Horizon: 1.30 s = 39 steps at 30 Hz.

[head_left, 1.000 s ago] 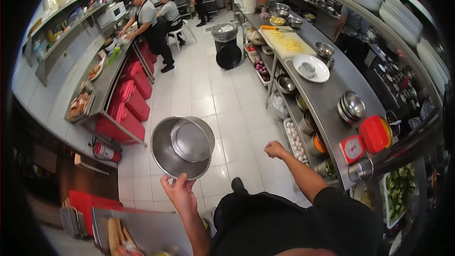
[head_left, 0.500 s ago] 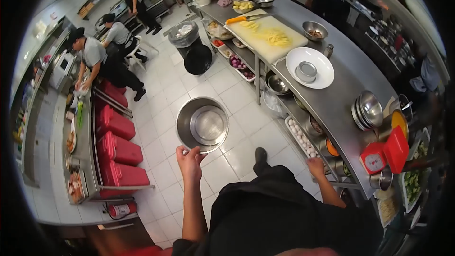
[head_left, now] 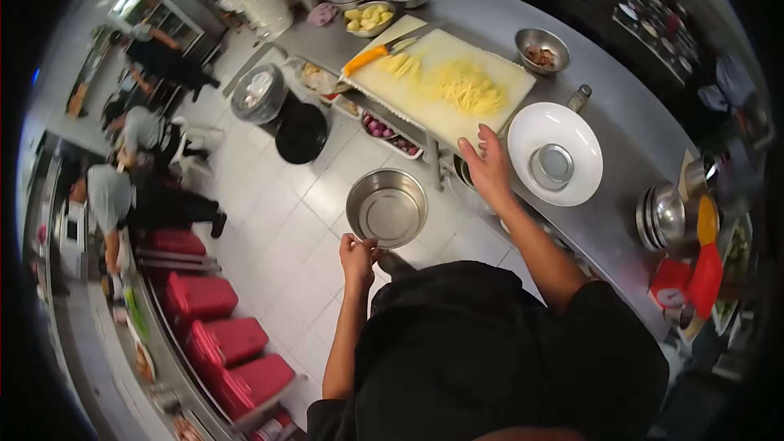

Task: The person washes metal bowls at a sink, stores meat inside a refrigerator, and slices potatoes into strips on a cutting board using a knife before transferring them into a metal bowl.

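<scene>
My left hand (head_left: 358,261) grips the near rim of a deep steel pot (head_left: 387,206), which hangs over the tiled floor with nothing visible inside. Fingers apart and holding nothing, my right hand (head_left: 490,165) is raised beside the counter edge. It lies between the near corner of a white cutting board (head_left: 384,91) and a wide white bowl (head_left: 523,151). Pale yellow strips (head_left: 465,88) are heaped on the board, near an orange-handled knife (head_left: 365,60). A small round metal container (head_left: 552,167) sits in the white bowl.
On the steel counter (head_left: 465,0) stand a bowl of peeled yellow pieces (head_left: 368,18), a small steel bowl (head_left: 542,51), stacked bowls (head_left: 663,214) and a red scale (head_left: 671,284). Bins (head_left: 300,132) stand on the floor. A co-worker (head_left: 122,196) bends over the left counter, above red containers (head_left: 200,294).
My right hand has risen from low by the counter's shelf to the board's near corner, fingers spreading. The pot stays in my left hand. The view has turned and moved nearer the board.
</scene>
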{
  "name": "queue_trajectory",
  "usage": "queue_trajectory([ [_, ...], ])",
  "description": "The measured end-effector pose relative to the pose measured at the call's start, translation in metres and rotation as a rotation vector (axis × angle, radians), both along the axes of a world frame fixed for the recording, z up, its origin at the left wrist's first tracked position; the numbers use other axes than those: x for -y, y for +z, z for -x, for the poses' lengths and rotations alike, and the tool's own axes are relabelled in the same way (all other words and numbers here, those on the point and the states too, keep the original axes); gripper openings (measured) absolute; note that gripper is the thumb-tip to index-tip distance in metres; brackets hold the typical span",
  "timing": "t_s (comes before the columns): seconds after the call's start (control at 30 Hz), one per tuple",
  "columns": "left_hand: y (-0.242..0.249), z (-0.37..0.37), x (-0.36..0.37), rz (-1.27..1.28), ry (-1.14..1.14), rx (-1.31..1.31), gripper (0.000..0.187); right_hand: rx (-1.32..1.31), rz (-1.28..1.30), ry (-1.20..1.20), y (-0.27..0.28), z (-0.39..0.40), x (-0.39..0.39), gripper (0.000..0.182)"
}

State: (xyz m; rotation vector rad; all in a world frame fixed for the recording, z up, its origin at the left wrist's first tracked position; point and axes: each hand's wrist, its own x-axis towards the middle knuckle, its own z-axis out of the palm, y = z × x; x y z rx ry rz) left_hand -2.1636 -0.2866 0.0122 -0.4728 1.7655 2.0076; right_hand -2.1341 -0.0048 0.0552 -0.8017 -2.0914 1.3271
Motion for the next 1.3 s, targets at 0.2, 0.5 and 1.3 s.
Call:
queue_trajectory([
  [0.2, -0.024, 0.109, 0.001, 0.018, -0.268, 0.045, 0.024, 0.039, -0.165, -0.358, -0.014, 0.041, -0.005, 0.064],
  [0.5, -0.021, 0.230, -0.016, 0.056, -0.660, 0.075, 0.022, 0.007, 0.032, -0.649, 0.004, 0.046, 0.017, 0.039],
  [1.3, -0.018, 0.317, 0.051, -0.049, -0.164, 0.079, 0.016, 0.021, 0.102, -0.600, 0.002, 0.038, 0.017, 0.017],
])
